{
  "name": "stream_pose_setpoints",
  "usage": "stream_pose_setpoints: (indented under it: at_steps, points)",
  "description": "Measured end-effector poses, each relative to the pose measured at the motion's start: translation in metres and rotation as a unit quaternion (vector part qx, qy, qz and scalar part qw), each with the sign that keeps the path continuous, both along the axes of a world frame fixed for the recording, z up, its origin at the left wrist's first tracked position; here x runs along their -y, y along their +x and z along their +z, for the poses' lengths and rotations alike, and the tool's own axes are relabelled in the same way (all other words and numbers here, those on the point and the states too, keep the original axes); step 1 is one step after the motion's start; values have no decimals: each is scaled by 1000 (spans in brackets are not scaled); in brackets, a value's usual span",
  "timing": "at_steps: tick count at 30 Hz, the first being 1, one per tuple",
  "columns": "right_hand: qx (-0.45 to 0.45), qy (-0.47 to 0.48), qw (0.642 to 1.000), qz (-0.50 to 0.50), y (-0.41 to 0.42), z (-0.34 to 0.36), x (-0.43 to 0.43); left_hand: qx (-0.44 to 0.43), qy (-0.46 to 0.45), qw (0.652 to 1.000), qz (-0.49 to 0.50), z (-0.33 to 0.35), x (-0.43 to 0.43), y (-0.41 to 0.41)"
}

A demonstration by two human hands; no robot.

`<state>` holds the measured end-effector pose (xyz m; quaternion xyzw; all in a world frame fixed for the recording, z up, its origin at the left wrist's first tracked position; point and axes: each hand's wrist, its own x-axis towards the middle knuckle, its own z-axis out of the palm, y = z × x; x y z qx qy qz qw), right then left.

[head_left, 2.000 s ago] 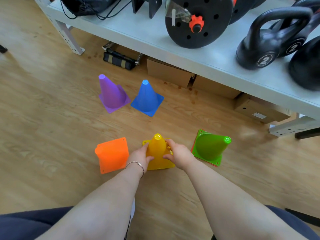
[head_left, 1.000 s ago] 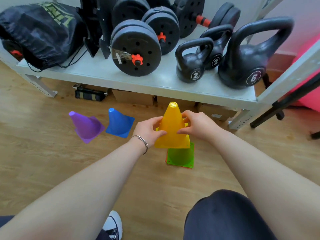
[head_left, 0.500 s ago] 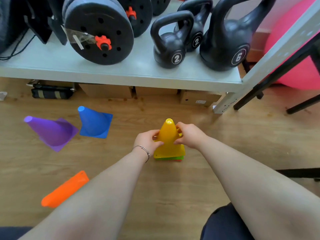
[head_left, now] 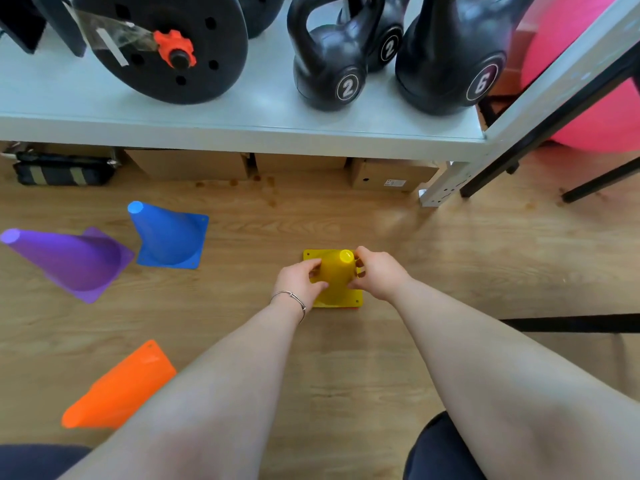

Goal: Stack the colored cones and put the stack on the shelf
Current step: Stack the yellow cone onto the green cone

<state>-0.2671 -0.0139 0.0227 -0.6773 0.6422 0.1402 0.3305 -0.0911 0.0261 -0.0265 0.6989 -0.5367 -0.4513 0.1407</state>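
A yellow cone (head_left: 335, 277) stands on the wooden floor in the middle, covering the cones beneath it; only a thin red-orange edge shows under its base. My left hand (head_left: 300, 282) grips its left side and my right hand (head_left: 380, 274) grips its right side. A blue cone (head_left: 168, 235) stands to the left, a purple cone (head_left: 74, 259) beside it at the far left. An orange cone (head_left: 119, 389) sits at the lower left, partly hidden by my left forearm. The pale shelf (head_left: 242, 128) runs across the top.
On the shelf stand a black weight plate (head_left: 166, 46) and kettlebells (head_left: 329, 64) marked 2 and 6. Cardboard boxes (head_left: 391, 174) and a black strap bundle (head_left: 62, 171) lie under it. A pink ball (head_left: 595, 109) and black frame legs (head_left: 540, 143) are at the right.
The yellow cone was lifted from beside the orange one, carried right and pushed down over the green cone; it now sits fully down, with the green hidden. Both hands have stayed on it.
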Motion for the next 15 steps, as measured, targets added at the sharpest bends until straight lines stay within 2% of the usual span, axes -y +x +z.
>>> stream_pose_setpoints:
  at_steps: [15]
  points:
    - [-10, 3, 1000, -20, 10, -8, -8, 65, -7, 996, -53, -1, 9, 6]
